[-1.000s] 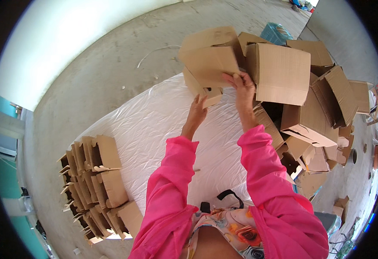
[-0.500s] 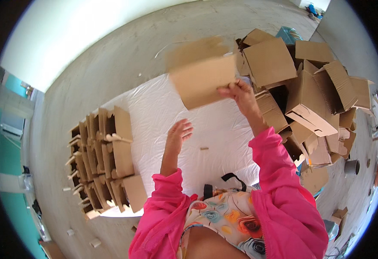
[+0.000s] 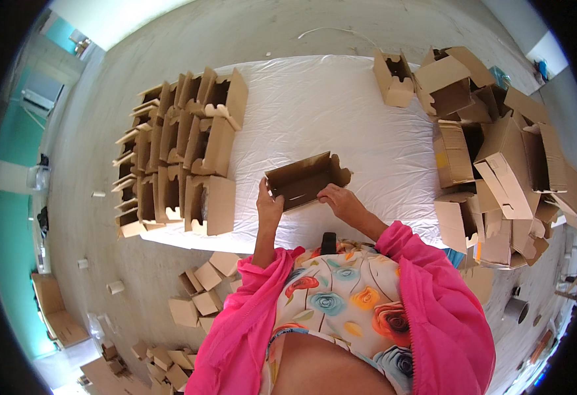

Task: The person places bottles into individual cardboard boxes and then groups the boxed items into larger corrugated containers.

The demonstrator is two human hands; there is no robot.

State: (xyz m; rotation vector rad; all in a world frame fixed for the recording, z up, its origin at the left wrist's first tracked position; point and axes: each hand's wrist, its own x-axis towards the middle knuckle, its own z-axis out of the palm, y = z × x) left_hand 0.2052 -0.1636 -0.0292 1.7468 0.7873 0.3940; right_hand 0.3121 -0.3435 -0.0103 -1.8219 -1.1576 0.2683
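Over the white-covered table [image 3: 302,105], a small brown cardboard box [image 3: 302,182] is between my hands, its open top facing up and a notched flap at its right end. My left hand [image 3: 271,205] is closed on the box's left end. Near the right front corner, my right hand [image 3: 342,203] pinches the front edge. To the left, open cardboard boxes [image 3: 219,148] stand packed in rows on the table. One separate open box [image 3: 394,80] sits at the far right of the white cover.
A loose heap of cardboard boxes [image 3: 509,161] crowds the right side. More small boxes [image 3: 207,301] lie on the floor at the lower left. A grey bucket [image 3: 516,309] stands on the floor at the lower right. A pale wall bounds the far left.
My right hand has come down from the far right of the table to the near middle. My left hand, empty before, now grips a box. The view has shifted.
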